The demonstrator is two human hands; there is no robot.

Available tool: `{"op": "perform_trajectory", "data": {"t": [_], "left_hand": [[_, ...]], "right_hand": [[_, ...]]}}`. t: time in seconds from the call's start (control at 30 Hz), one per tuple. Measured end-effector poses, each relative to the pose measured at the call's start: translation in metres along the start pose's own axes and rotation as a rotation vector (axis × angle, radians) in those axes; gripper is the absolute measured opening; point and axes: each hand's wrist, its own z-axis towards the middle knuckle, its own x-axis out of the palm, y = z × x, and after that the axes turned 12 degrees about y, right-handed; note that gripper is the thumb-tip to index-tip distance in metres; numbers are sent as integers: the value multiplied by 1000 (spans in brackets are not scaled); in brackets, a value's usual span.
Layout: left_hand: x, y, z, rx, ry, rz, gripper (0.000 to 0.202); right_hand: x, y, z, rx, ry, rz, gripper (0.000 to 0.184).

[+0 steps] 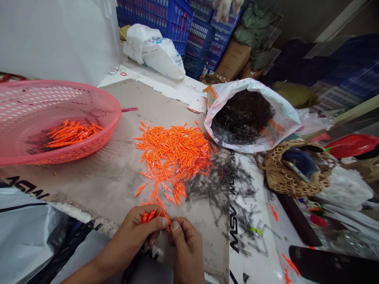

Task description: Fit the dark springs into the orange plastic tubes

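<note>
My left hand (145, 225) is closed around several small orange plastic pieces, pointed and slim. Thumb and forefinger of my right hand (185, 240) are pinched together at the tip of one piece that the left hand holds. What lies between those right fingertips is too small to make out. Just beyond both hands spreads a pile of the same orange pieces (174, 152). To its right lie many thin dark coils that look like small springs (219, 181), partly tangled.
A pink perforated basket (111, 122) at left holds more orange pieces and dark strands. An open white sack (284, 122) of dark coils lies at the back right, near a woven basket (272, 179) with a phone in it. Blue crates (148, 15) stand behind.
</note>
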Motion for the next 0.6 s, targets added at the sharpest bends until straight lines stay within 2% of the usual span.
{"op": "perform_trajectory", "data": {"t": [0.17, 0.27, 0.33, 0.5, 0.53, 0.6], "left_hand": [[-2, 3, 3, -1, 6, -96, 32], [-2, 4, 2, 16, -1, -76, 33], [-1, 4, 1, 16, 4, -77, 35], [3, 1, 1, 7, 26, -122, 31], [3, 1, 2, 1, 16, -135, 30], [2, -2, 4, -19, -2, -173, 29]], "right_hand": [[4, 8, -4, -197, -111, -163, 8], [3, 11, -6, -295, -130, -261, 14], [2, 12, -5, -271, -117, -259, 18], [2, 5, -1, 9, 33, -29, 31], [1, 3, -1, 10, 46, -17, 32], [-2, -1, -1, -96, 20, -64, 31]]}}
